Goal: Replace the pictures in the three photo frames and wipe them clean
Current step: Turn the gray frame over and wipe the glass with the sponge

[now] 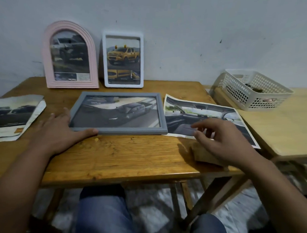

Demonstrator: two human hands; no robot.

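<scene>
While the wooden table (123, 155) carries everything that matters, the grey frame (117, 130) lying flat near its middle is the landmark to read the rest from. To the right of the grey frame and well apart, on a paler side table (284, 129), sits a white basket (264, 95). Behind the grey frame, leaning upright against the wall, stand the pink arched frame (46, 60) and, just beside it, the white frame (103, 62), each holding a truck picture. Just right of the grey frame lies a loose print of a car interior (180, 113); to its left, near the table edge, lies a second loose print (11, 115).

The grey frame lies face up with its long axis running left to right, directly ahead of the person. The left hand (61, 128) rests at its near left corner, fingers fairly straight along the left side and the thumb pressed along the near edge, so it touches rather than grips. The right hand (218, 141) hovers over the interior print, fingers loosely spread and holding nothing; a small tan block (198, 154) lies partly under it.

By my reading, the left hand is the nearer to the grey frame, while the right is placed over the replacement print.
</scene>
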